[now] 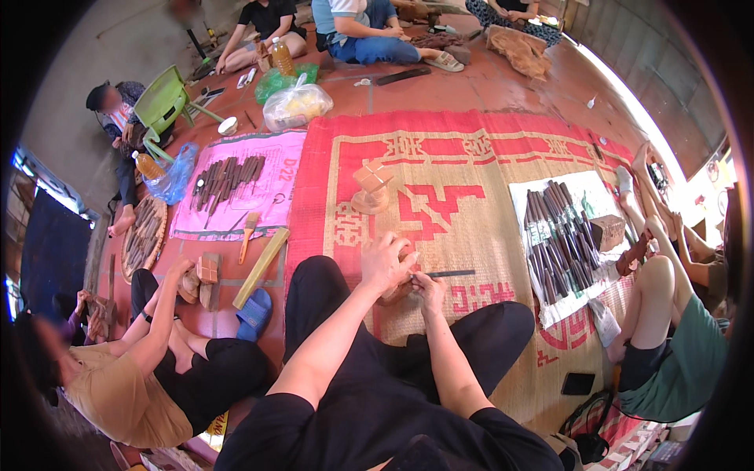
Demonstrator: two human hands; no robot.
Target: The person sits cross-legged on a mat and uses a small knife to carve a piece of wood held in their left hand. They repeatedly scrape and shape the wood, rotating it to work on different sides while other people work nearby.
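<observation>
I sit cross-legged on a red and tan woven mat point(471, 235). My left hand point(384, 265) is closed over a brown wooden piece point(406, 253) between my knees; the hand covers most of its shape. In my right hand point(429, 293) is a slim dark carving tool point(455, 273), pinched by the fingers, its dark length sticking out to the right. The tool's other end meets the wooden piece by my left fingers, too small to make out. Just beyond my hands stands a wooden block point(373, 177) with pale crossing lines, beside a rounded wooden piece point(369, 202).
Dark carving tools lie on a white cloth point(556, 314) to the right and a pink sack point(271, 200) to the left. A brush point(248, 235), wooden bar point(261, 267) and blue slipper point(254, 314) lie left. People sit on both sides; a phone point(578, 384) lies at right.
</observation>
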